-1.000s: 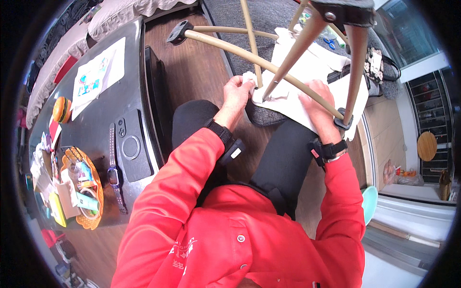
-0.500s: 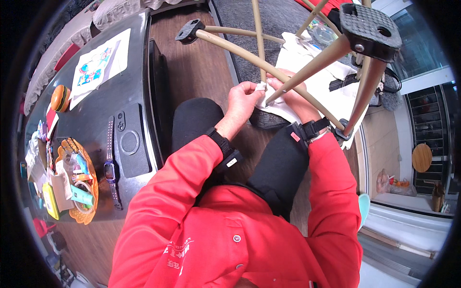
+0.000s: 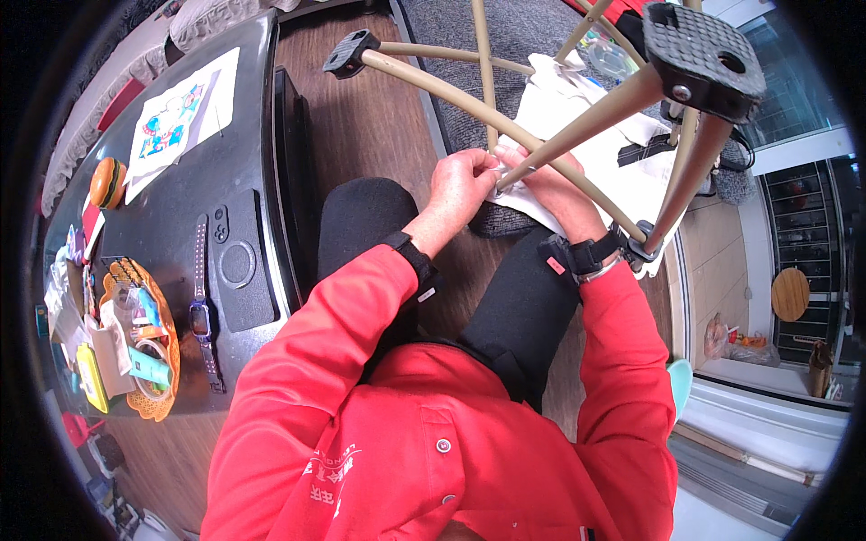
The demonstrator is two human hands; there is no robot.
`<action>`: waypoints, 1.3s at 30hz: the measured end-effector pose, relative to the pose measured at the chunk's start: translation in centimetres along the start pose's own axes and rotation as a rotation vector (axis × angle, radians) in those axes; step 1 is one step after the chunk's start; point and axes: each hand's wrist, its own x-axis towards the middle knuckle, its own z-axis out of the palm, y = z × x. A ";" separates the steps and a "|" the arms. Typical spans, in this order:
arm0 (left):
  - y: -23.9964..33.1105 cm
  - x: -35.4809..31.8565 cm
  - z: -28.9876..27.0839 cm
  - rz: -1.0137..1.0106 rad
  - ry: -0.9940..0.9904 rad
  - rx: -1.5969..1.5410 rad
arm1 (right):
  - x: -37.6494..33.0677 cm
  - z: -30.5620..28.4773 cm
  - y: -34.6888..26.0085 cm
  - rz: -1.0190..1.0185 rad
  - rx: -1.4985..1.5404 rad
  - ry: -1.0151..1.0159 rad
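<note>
A folding chair's frame point(image 3: 442, 89) of tan tubes, with black plastic feet, stands over white cloth point(image 3: 532, 204) just beyond my knees. At the cloth's near corner, my left hand point(image 3: 458, 191) pinches the fabric between thumb and fingers. My right hand point(image 3: 561, 191) is closed on the same corner from the other side, its fingertips meeting the left ones beside a tube's lower end. Crossing tubes cover part of the right hand. Between the fingertips, the exact fold of the cloth is hidden.
On my left is a black table point(image 3: 171, 243) bearing a phone point(image 3: 242, 287), a smartwatch point(image 3: 202, 319), a coloured drawing point(image 3: 171, 126), a toy burger point(image 3: 107, 183) and a filled orange basket point(image 3: 168, 383). A dark grey padded seat point(image 3: 442, 45) lies under the chair frame. Sliding glass doors point(image 3: 789, 86) stand at right.
My fingertips have drawn closer together over the cloth corner, covering the tip that showed above my left fingers. The chair frame stays nearly in place.
</note>
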 end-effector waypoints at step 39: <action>-0.5 1.5 -2.3 -0.244 -0.254 -0.256 | 2.1 2.4 3.1 -0.389 0.182 -0.103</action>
